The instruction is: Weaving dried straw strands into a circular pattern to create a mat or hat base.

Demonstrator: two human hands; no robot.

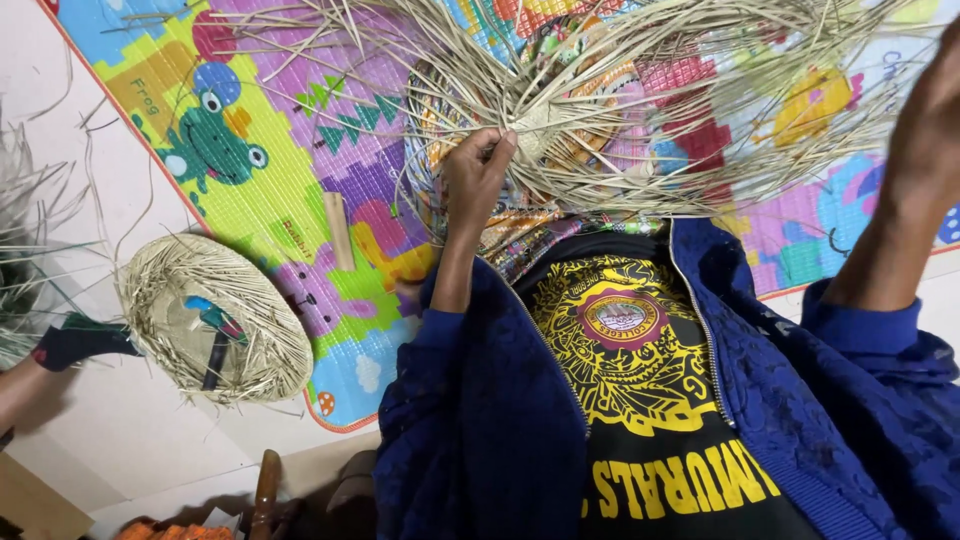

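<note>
Closest to me, at the bottom edge of view, my blue jacket (480, 440) hangs open over a black shirt with a yellow print (640, 400). My left hand (478, 172) rises from the cuff, fingertips pinched together on pale straw strands near the middle of the woven piece (620, 110) I am holding up. That piece sits above my chest, its loose ends fanning out on every side and running past the top edge of view. My right hand (925, 140) is up at the right edge, dark and blurred (cannot tell how its fingers sit, or whether they grip any strand).

Beyond my left forearm, a short wooden stick (339, 230) lies on the colourful play mat (250, 120), well apart from my fingers, with bare mat around it.

Left of the mat's red border, on the pale floor (130, 440), rests a second straw piece (213, 318), round like a shallow bowl, frayed at the rim; it overlaps the mat's border slightly. Another person's arm (25, 385) comes in at the far left edge, near it.
</note>
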